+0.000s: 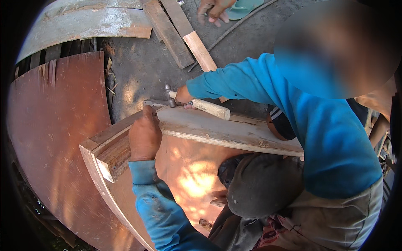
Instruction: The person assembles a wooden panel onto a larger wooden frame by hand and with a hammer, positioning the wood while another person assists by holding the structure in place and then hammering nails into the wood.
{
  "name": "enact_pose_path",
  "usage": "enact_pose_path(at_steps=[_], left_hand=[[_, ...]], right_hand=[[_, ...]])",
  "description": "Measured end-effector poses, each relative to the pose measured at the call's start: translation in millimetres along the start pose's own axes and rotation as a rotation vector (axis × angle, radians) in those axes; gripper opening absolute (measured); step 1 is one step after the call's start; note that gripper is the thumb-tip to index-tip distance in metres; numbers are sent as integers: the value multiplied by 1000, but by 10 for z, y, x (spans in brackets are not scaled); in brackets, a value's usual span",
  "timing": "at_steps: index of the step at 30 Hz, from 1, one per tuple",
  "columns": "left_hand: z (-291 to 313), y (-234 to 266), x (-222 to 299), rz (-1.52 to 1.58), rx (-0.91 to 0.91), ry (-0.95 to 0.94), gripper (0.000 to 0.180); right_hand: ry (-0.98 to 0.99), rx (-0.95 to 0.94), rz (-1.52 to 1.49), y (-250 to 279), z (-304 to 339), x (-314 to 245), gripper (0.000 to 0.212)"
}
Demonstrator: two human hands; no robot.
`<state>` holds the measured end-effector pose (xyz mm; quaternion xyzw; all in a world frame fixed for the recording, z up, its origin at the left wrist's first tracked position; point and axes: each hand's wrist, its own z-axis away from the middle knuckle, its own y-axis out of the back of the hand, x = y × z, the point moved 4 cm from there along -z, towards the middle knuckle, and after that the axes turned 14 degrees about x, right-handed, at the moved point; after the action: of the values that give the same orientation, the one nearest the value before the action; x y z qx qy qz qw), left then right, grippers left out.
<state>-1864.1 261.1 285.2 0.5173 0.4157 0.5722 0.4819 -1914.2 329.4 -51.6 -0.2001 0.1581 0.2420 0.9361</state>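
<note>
My right hand point(183, 95) is closed round the pale wooden handle of a ball-peen hammer point(212, 109), close up to its metal head. The hammer head is over the corner of a wooden frame point(201, 134), whose long board runs off to the right. At this same corner my left hand point(145, 134) is closed, its back towards me and its fingertips at the joint. Whatever those fingers pinch is hidden. Beside it, a short wooden block point(111, 161) sits inside the frame's left side. A reddish-brown plywood panel point(169, 167) lies within the frame.
A large curved brown plywood sheet point(58, 134) lies to the left. Loose planks point(169, 35) and grey-painted boards point(88, 27) lie at the far side. Another person's hand point(214, 9) is near a green sandal point(247, 8) and a rope point(238, 27). My knee point(266, 186) is close to the frame.
</note>
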Motion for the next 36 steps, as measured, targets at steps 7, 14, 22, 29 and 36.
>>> enact_pose_path(at_steps=[7,14,22,29,36], left_hand=[[-12,48,-134,38,-121,-6,6],[79,48,-60,-44,-47,-185,11],[-384,-262,-191,74,-286,-88,9],[-1301,-1450,-1010,80,-559,362,7],[-1062,-1804,-1218,242,-716,640,8]], right_hand=[[-24,-59,81,-22,284,-597,28],[142,90,215,-53,1001,-495,32],[83,-22,252,-45,1038,-77,33],[104,-79,319,-39,1005,-136,36],[140,-43,291,79,1068,-3,35]])
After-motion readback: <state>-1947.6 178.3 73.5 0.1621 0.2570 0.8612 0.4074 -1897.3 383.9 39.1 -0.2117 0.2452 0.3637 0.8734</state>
